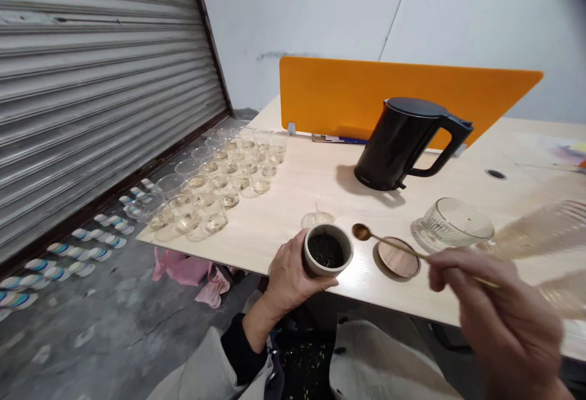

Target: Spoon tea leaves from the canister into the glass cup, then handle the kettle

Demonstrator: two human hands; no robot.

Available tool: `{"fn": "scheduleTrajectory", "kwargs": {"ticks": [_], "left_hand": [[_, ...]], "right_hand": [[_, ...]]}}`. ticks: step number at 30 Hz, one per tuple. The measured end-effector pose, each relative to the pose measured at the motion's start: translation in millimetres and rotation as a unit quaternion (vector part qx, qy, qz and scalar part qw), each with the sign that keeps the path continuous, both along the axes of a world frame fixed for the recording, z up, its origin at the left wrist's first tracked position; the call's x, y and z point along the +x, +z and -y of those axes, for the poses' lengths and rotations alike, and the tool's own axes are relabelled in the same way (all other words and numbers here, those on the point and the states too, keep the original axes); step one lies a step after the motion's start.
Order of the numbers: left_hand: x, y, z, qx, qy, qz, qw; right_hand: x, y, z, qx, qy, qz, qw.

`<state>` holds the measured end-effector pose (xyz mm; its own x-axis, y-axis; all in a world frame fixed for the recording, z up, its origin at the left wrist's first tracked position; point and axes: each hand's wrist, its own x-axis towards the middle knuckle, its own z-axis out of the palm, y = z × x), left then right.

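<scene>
Since my left hand cradles the stoneware cup of dark leaves, apparently to steady it, my right fingers pinch a long spoon over the bench, beside a wooden disc; a black kettle and glass cups stand beyond.

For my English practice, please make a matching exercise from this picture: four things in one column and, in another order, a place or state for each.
Things:
1. black kettle
2. small cup
3. long spoon
4. round wooden disc

Places or states:
A. held in the right hand
B. lying flat on the table
C. held in the left hand, with dark leaves inside
D. standing near the orange panel

Pairs: 1-D, 2-C, 3-A, 4-B
</scene>
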<state>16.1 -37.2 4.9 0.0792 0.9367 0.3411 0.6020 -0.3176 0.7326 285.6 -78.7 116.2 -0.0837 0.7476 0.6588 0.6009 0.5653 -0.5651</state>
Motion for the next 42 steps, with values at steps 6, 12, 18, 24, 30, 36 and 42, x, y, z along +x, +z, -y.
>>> {"fn": "scheduleTrajectory", "kwargs": {"ticks": [6,12,18,24,30,36,42], "left_hand": [[-0.6,0.0,1.0,-0.002,0.002,-0.005,1.0],[2.6,-10.9,0.2,-0.002,0.018,-0.022,1.0],[3.8,-13.3,-1.1,0.0,0.028,-0.022,0.999],[-1.0,-1.7,0.1,-0.005,0.006,0.005,1.0],[-0.8,3.0,-0.4,0.002,0.001,0.009,1.0],[-0.1,2.3,-0.2,0.017,-0.003,0.009,1.0],[-0.3,1.4,-0.2,0.019,-0.003,0.004,1.0]], "right_hand": [[-52.8,0.2,-26.8,0.005,0.156,0.137,0.978],[-81.9,-6.4,-41.8,-0.008,0.19,0.214,0.958],[-86.3,-4.9,-41.1,-0.017,0.205,0.128,0.97],[-68.9,-10.2,-38.1,-0.15,0.148,-0.033,0.977],[-50.9,-10.2,-38.2,-0.213,0.12,-0.23,0.942],[-49.0,-10.6,-42.3,-0.201,0.103,-0.252,0.941],[-55.6,-14.0,-41.6,-0.181,0.102,-0.194,0.959]]}}
